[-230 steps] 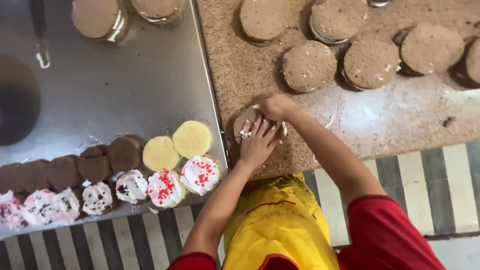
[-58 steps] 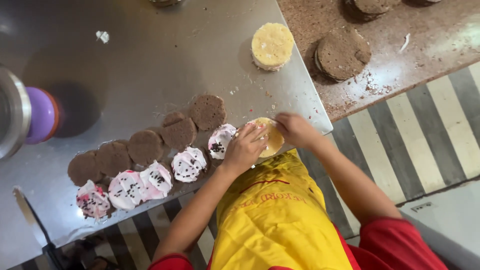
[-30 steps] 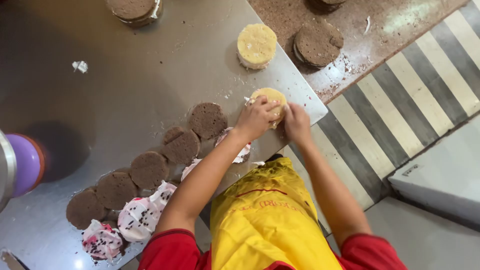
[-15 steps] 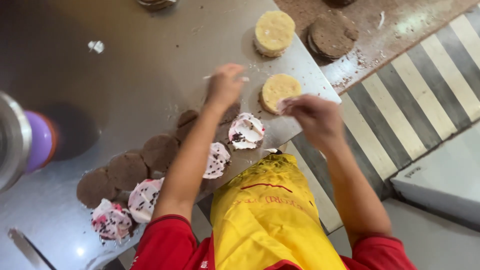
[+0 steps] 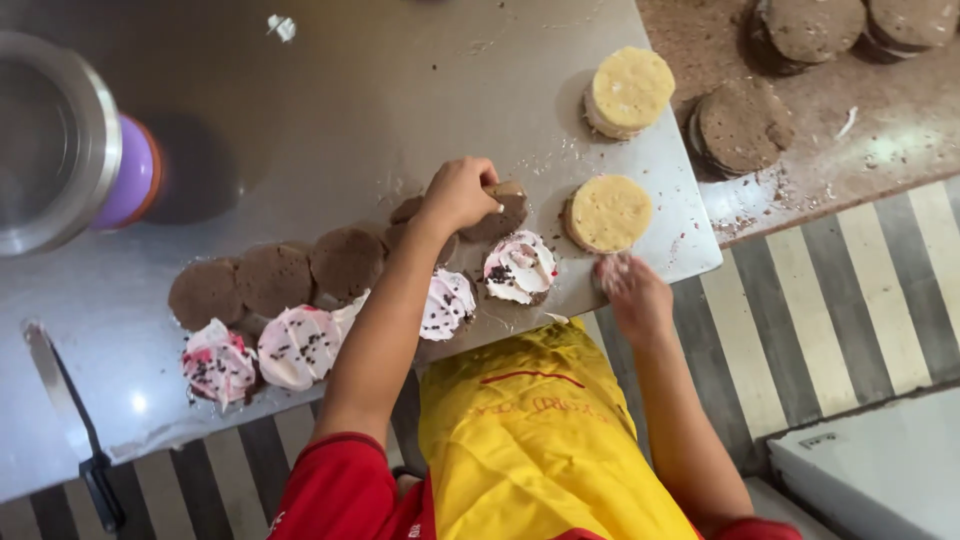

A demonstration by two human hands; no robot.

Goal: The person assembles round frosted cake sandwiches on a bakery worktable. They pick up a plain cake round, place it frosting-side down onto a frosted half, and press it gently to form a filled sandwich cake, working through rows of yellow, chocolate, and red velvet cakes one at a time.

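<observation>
Nearest the yellow apron (image 5: 540, 440), the right hand (image 5: 632, 290) hangs blurry off the tabletop (image 5: 330, 120) edge, fingers loose, holding nothing. Just past it sits a yellow cake round (image 5: 607, 212), flat, so no real long axis. The left hand (image 5: 458, 192) has its grip closed on a brown cake round (image 5: 500, 212) lying flat behind the frosted cakes (image 5: 520, 266), probably to line it up in the row. Farther back, another yellow round (image 5: 630, 90).

L hand (image 5: 458, 193) curled in closed grip, arm extended fwd; R hand (image 5: 632, 290) blurred, fingers loose, palm down.
</observation>
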